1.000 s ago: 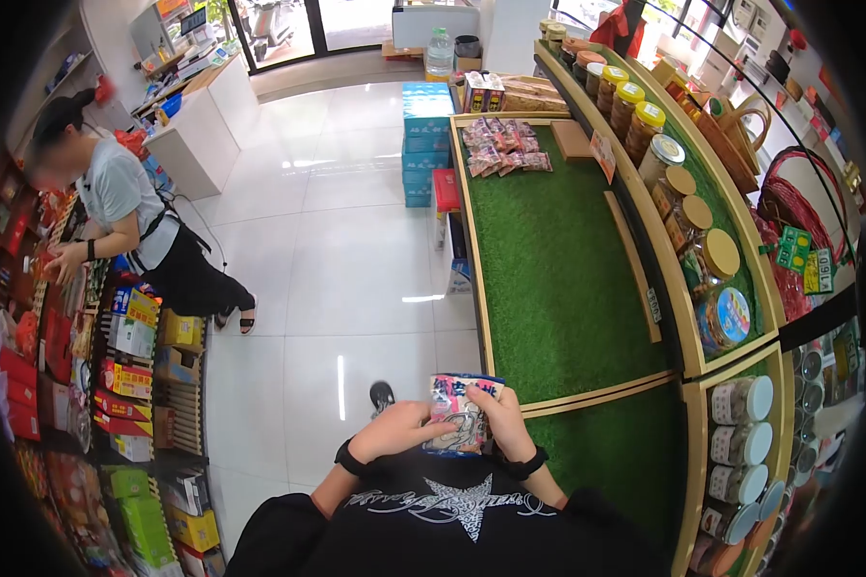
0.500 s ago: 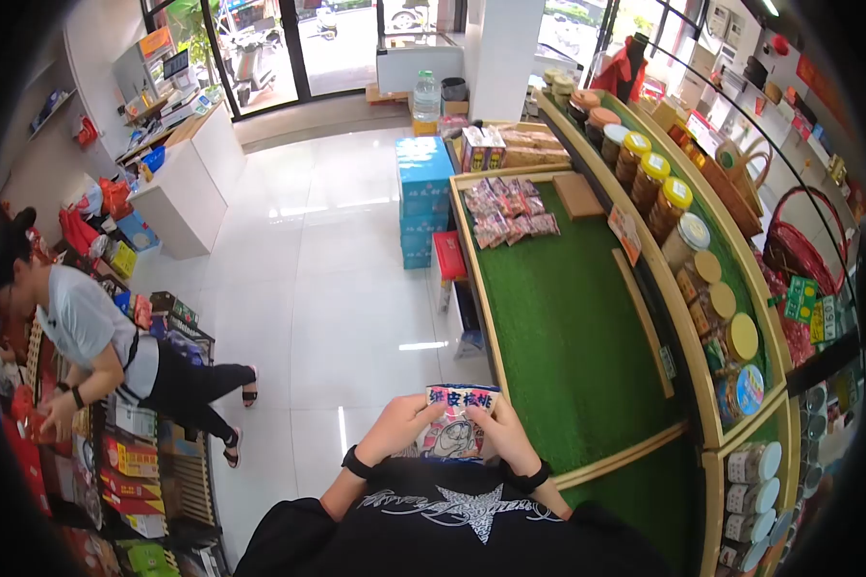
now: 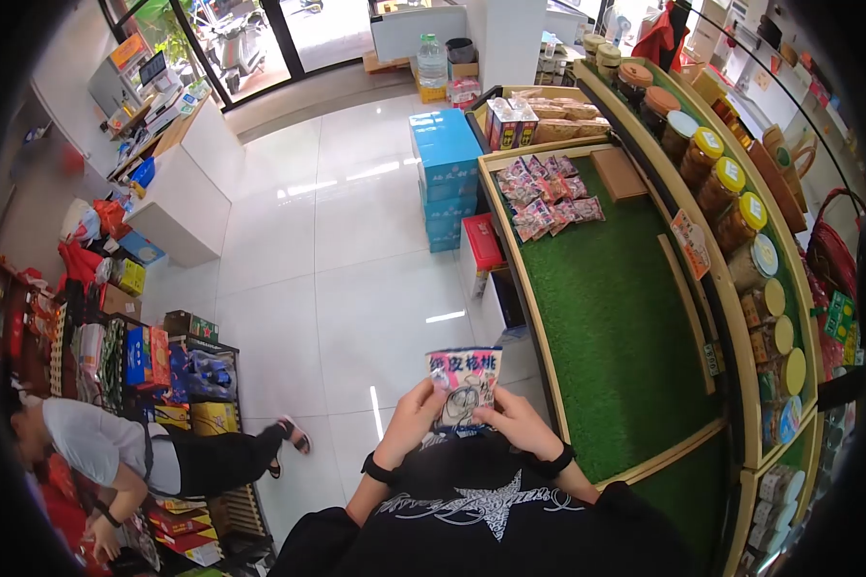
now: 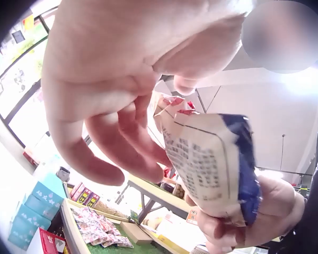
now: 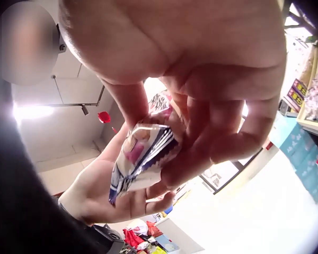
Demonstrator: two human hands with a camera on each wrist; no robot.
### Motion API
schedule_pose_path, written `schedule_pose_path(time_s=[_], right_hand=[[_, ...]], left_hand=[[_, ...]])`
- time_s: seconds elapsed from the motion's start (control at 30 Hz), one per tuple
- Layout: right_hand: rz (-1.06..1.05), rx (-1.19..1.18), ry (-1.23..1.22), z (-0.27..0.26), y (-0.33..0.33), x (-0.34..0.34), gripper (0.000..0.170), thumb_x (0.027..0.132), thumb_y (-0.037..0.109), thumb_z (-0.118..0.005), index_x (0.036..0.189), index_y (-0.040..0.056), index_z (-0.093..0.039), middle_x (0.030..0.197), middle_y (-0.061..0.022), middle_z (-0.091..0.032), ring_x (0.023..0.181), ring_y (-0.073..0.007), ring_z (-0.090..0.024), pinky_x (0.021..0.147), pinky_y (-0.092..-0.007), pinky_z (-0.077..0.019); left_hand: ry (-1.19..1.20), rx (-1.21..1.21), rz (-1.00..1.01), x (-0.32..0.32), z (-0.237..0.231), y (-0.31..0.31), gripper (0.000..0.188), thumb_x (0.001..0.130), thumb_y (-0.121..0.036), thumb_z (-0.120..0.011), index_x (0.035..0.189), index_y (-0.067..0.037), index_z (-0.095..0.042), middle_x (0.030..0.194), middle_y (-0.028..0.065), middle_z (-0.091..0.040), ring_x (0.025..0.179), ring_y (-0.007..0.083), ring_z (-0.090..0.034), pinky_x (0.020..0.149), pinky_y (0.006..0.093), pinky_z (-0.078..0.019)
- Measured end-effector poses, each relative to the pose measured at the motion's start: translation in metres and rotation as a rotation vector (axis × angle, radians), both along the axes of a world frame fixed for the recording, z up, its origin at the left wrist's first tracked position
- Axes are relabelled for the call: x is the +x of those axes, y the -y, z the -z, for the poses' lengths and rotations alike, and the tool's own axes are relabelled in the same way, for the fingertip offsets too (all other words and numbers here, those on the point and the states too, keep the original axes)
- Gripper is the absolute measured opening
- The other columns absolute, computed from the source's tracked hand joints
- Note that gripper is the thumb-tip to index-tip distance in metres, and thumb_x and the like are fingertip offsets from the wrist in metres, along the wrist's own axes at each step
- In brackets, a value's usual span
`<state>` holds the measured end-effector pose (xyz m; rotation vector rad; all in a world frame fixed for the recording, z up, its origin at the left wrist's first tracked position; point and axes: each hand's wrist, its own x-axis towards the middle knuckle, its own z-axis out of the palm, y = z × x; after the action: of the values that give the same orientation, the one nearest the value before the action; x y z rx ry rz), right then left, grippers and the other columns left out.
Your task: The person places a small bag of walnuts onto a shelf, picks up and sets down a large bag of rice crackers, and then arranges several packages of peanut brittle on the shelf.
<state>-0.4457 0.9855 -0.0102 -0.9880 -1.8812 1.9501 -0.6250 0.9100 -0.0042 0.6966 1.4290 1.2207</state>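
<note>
A small packet of walnuts (image 3: 463, 385), white and pink with dark lettering along its top and a line drawing on the front, is held up before my chest. My left hand (image 3: 412, 421) pinches its left edge, thumb on the front. From the other side my right hand (image 3: 522, 424) grips the lower right edge, its thumb also on the front. The left wrist view shows the packet's printed back (image 4: 199, 159) and blue end, with left fingers (image 4: 103, 143) curled behind it. In the right wrist view, the packet's blue-striped end (image 5: 148, 153) sits between both hands.
To the right stands a display bin (image 3: 606, 317) lined with green turf, several similar packets (image 3: 548, 192) at its far end. Jars (image 3: 726, 183) line the shelf beyond. Blue boxes (image 3: 445, 178) are stacked beside the bin. At left, a person (image 3: 115, 442) bends over shelves.
The packet has risen away from my shirt, and its front has turned more fully into view. My hands have shifted to its lower sides. The head view has swung left.
</note>
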Motion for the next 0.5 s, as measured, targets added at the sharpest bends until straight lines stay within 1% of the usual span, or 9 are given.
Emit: schedule_pose_path(time_s=[0.07, 0.1, 0.13, 0.2, 0.27, 0.33, 0.37, 0.47, 0.5], right_hand=[[0.107, -0.074, -0.077, 0.003, -0.020, -0.009, 0.037, 0.083, 0.019, -0.055, 0.113, 0.0001, -0.046, 0.079, -0.0054, -0.062, 0.067, -0.0095, -0.056, 0.061, -0.0229, -0.0428], [0.109, -0.116, -0.062, 0.001, -0.032, -0.013, 0.036, 0.083, 0.018, -0.056, 0.112, -0.0008, -0.047, 0.079, -0.0050, -0.062, 0.070, -0.0089, -0.057, 0.061, -0.0231, -0.0430], [0.106, -0.120, -0.062, -0.005, -0.044, -0.017, 0.036, 0.083, 0.018, -0.056, 0.112, -0.0008, -0.047, 0.079, -0.0050, -0.062, 0.070, -0.0089, -0.057, 0.061, -0.0231, -0.0430], [0.051, -0.067, -0.067, -0.017, -0.066, -0.024, 0.032, 0.086, 0.012, -0.052, 0.113, -0.0028, -0.045, 0.094, -0.0056, -0.059, 0.081, -0.0086, -0.056, 0.070, -0.0219, -0.0441], [0.036, -0.039, -0.047, -0.007, -0.089, -0.028, 0.032, 0.086, 0.013, -0.052, 0.113, -0.0025, -0.046, 0.094, -0.0055, -0.059, 0.081, -0.0083, -0.056, 0.069, -0.0215, -0.0439], [0.078, -0.057, -0.162, -0.009, -0.112, -0.034, 0.034, 0.084, 0.021, -0.055, 0.109, -0.0011, -0.048, 0.082, -0.0061, -0.063, 0.074, -0.0096, -0.058, 0.062, -0.0224, -0.0428], [0.041, -0.041, -0.116, -0.015, -0.128, -0.034, 0.035, 0.084, 0.022, -0.055, 0.109, -0.0013, -0.048, 0.083, -0.0069, -0.063, 0.076, -0.0098, -0.058, 0.065, -0.0228, -0.0430], [0.015, -0.017, -0.124, -0.023, -0.167, -0.035, 0.035, 0.084, 0.023, -0.055, 0.109, -0.0007, -0.048, 0.084, -0.0072, -0.063, 0.077, -0.0098, -0.058, 0.066, -0.0232, -0.0429], [0.019, -0.009, -0.159, -0.015, -0.179, -0.034, 0.035, 0.084, 0.023, -0.055, 0.109, -0.0004, -0.048, 0.084, -0.0075, -0.063, 0.078, -0.0102, -0.058, 0.067, -0.0240, -0.0432]], left_hand=[[-0.117, 0.000, 0.169, -0.003, -0.001, -0.017, 0.028, 0.086, -0.018, -0.053, 0.106, 0.002, -0.054, 0.091, 0.0041, -0.060, 0.081, 0.0086, -0.054, 0.071, 0.0240, -0.0447], [-0.091, -0.035, 0.177, -0.007, 0.004, -0.026, 0.030, 0.084, -0.017, -0.056, 0.107, 0.002, -0.054, 0.093, 0.0052, -0.061, 0.083, 0.0088, -0.054, 0.073, 0.0236, -0.0442], [-0.092, -0.039, 0.174, -0.011, 0.004, -0.035, 0.030, 0.084, -0.017, -0.056, 0.107, 0.002, -0.054, 0.093, 0.0052, -0.061, 0.083, 0.0088, -0.054, 0.073, 0.0236, -0.0442], [-0.015, 0.021, 0.125, -0.016, 0.001, -0.057, 0.029, 0.084, -0.016, -0.056, 0.106, 0.003, -0.054, 0.093, 0.0053, -0.061, 0.082, 0.0089, -0.054, 0.074, 0.0232, -0.0434], [0.000, 0.044, 0.123, -0.021, -0.005, -0.081, 0.028, 0.084, -0.016, -0.056, 0.105, 0.004, -0.055, 0.093, 0.0055, -0.061, 0.082, 0.0087, -0.054, 0.076, 0.0230, -0.0428], [-0.048, 0.056, 0.123, -0.027, -0.011, -0.107, 0.028, 0.083, -0.016, -0.058, 0.104, 0.004, -0.055, 0.093, 0.0059, -0.061, 0.083, 0.0086, -0.054, 0.075, 0.0231, -0.0434], [-0.057, 0.066, 0.129, -0.028, -0.012, -0.120, 0.028, 0.083, -0.016, -0.058, 0.104, 0.004, -0.055, 0.093, 0.0059, -0.061, 0.083, 0.0086, -0.054, 0.075, 0.0231, -0.0434], [-0.059, 0.115, 0.074, -0.029, -0.016, -0.160, 0.031, 0.082, -0.016, -0.059, 0.105, 0.004, -0.051, 0.093, 0.0088, -0.061, 0.083, 0.0100, -0.055, 0.073, 0.0234, -0.0445], [-0.067, 0.114, 0.056, -0.028, -0.019, -0.172, 0.033, 0.082, -0.016, -0.059, 0.106, 0.004, -0.048, 0.092, 0.0104, -0.061, 0.083, 0.0110, -0.056, 0.073, 0.0237, -0.0450]])
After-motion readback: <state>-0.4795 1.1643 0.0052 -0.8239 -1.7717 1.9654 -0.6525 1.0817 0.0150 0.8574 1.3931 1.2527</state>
